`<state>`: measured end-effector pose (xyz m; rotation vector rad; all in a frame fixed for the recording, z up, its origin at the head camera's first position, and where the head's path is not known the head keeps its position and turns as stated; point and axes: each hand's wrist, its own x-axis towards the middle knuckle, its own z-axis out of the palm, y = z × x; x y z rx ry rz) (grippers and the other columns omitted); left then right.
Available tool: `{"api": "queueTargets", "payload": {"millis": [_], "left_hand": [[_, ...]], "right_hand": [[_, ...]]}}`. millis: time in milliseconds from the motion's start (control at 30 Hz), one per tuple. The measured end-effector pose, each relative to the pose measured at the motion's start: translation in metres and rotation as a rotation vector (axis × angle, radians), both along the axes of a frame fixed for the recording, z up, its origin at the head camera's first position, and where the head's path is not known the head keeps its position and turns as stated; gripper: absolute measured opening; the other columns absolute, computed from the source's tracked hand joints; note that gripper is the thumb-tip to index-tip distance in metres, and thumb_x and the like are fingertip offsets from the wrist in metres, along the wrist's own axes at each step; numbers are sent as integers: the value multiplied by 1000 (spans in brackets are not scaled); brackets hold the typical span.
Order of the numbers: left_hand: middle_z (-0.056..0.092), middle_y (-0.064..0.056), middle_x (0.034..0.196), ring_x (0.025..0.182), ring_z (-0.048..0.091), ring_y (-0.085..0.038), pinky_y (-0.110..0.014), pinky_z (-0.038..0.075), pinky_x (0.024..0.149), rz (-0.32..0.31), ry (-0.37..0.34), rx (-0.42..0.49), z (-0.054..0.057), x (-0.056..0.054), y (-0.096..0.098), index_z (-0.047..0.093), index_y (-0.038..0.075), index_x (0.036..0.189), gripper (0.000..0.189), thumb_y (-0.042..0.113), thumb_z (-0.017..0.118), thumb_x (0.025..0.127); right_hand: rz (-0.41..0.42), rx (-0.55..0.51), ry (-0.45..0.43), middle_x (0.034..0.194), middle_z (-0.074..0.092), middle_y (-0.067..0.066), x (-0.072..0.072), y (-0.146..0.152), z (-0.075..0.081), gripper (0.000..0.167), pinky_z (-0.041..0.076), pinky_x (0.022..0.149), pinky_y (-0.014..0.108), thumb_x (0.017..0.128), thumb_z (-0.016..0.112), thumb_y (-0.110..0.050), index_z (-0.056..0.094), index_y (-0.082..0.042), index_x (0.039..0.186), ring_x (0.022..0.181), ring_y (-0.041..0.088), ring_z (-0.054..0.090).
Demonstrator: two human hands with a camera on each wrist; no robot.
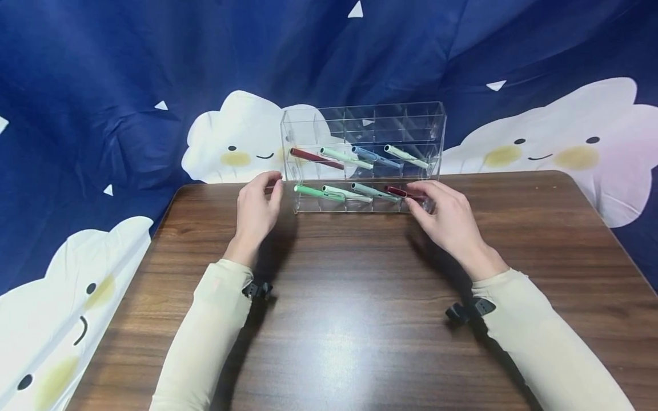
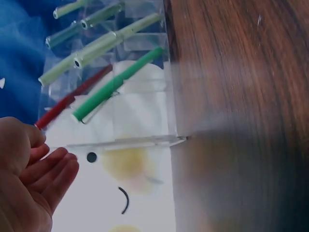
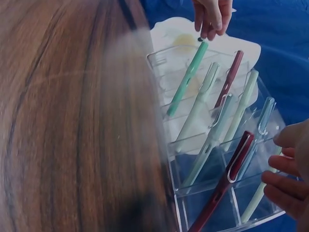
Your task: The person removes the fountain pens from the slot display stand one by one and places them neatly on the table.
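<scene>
A clear acrylic pen rack (image 1: 443, 123) holds several slanted pens in two rows. Its lower row has a green pen (image 1: 313, 192), a pale green pen (image 1: 349, 195), a grey-blue pen (image 1: 375, 192) and a dark red pen (image 3: 240, 157). Behind them lean a red pen (image 1: 316, 158), a blue pen (image 1: 377, 157) and two pale green ones. My left hand (image 1: 257, 208) hovers by the rack's left end, fingers loosely bent and holding nothing. At the right end, my right hand (image 1: 452, 217) has its relaxed fingers beside the dark red pen, overlapping it in the head view.
The rack stands near the far edge of a brown wood-grain table (image 1: 329, 285). Behind it hangs a dark blue curtain (image 1: 154, 57) printed with white clouds. Small black devices are strapped at both wrists, over cream sleeves (image 1: 205, 337).
</scene>
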<state>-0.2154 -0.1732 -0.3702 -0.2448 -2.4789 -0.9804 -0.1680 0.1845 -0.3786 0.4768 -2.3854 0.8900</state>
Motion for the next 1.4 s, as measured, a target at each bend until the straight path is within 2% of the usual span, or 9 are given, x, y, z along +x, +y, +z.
{"api": "queueTargets", "payload": {"millis": [133, 367, 500, 767, 967, 1167, 1400], "left_hand": [[78, -21, 125, 112, 78, -37, -47, 61, 99, 31, -63, 31, -3, -8, -3, 73, -3, 128, 28, 13, 63, 108], [75, -21, 133, 123, 74, -35, -46, 59, 106, 39, -144, 53, -8, -22, -5, 71, -3, 133, 33, 18, 64, 108], [75, -22, 134, 125, 73, -35, -45, 58, 108, 26, -172, 79, -9, -30, -5, 71, -4, 134, 33, 17, 65, 108], [74, -23, 135, 126, 73, -35, -42, 58, 109, -11, -218, 141, -9, -43, -4, 69, -5, 136, 35, 17, 66, 108], [75, -24, 133, 123, 74, -35, -42, 59, 107, -27, -230, 176, -12, -47, 1, 71, -5, 135, 35, 17, 67, 108], [79, -22, 124, 115, 77, -34, -45, 58, 105, 0, -210, 152, -12, -50, 3, 75, -2, 129, 30, 18, 69, 107], [80, -20, 119, 114, 77, -33, -46, 58, 105, 5, -218, 145, -10, -50, 3, 78, -1, 125, 28, 18, 69, 107]], "right_hand": [[26, -5, -10, 118, 79, 19, -7, 1, -5, 28, 51, 85, 46, 95, 79, -2, 76, 2, 123, 94, 36, 73], [46, -25, -66, 119, 79, 21, -20, 0, -10, 29, 57, 89, 51, 95, 80, -2, 76, 2, 124, 100, 40, 76], [58, -23, -90, 120, 79, 22, -28, 0, -15, 30, 60, 91, 54, 95, 80, -3, 76, 2, 125, 103, 42, 76], [56, -23, -78, 120, 79, 22, -39, 2, -32, 30, 60, 93, 52, 93, 83, -3, 76, 3, 122, 107, 41, 76], [51, -26, -78, 119, 79, 21, -44, 2, -38, 28, 59, 94, 53, 94, 83, -4, 77, 2, 121, 109, 40, 75], [34, -15, -84, 117, 79, 21, -47, -3, -42, 25, 57, 92, 55, 95, 81, -5, 77, 0, 119, 106, 40, 74], [20, -19, -29, 112, 80, 20, -48, -5, -46, 20, 58, 90, 55, 96, 80, -3, 78, 1, 115, 103, 40, 75]]}}
